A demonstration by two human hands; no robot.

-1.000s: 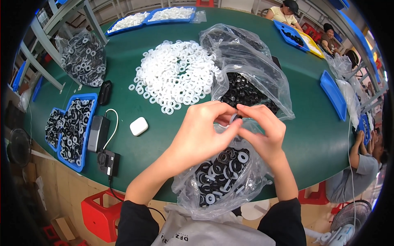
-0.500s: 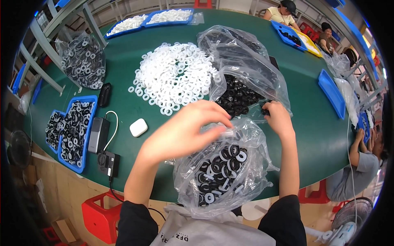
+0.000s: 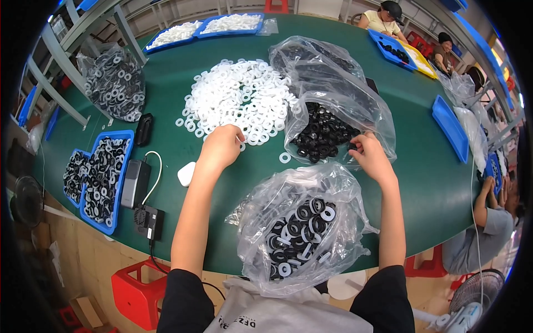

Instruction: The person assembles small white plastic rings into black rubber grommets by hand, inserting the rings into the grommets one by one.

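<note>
1. While pinching black ring (image 3: 352, 146) with right hand (image 3: 371, 154), right of frame centre, holding left hand (image 3: 223, 145) at lower edge of white rings (image 3: 236, 94), upper centre.
2. Cannot tell grip of left hand.

Short black sleeves (image 3: 186, 302), loose-fitting — light grey front (image 3: 288, 317) (dark printed lettering (image 3: 244, 322) on it) — left hand (image 3: 222, 146) and right hand (image 3: 371, 156) bare.

Dark lettering (image 3: 246, 322), on grey garment (image 3: 294, 317)
</note>
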